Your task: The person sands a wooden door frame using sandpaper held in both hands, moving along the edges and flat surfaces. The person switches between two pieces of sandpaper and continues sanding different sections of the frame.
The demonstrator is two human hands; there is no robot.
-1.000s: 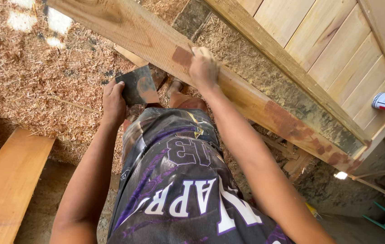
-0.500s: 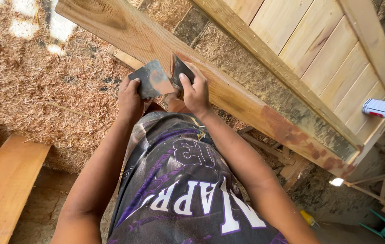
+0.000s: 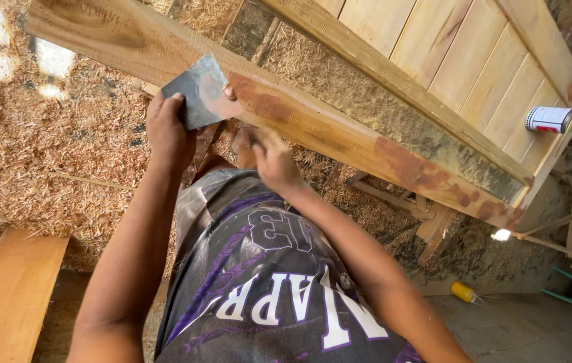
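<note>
My left hand is shut on a grey sheet of sandpaper and holds it up against the edge of a long wooden rail. The rail runs diagonally and carries reddish-brown filler patches. My right hand is lower, just under the rail and close to my shirt. Its fingers are curled and blurred, and I cannot make out whether anything is in them. The rail belongs to a panelled wooden door lying flat.
Wood shavings cover the ground on the left. An orange-brown plank lies at the lower left. A white can rests on the door's far edge. A yellow bottle and a teal stool are on the floor at right.
My left hand has lifted the sandpaper up onto the rail's edge. My right hand has come off the rail and the sheet and dropped down towards my body.
</note>
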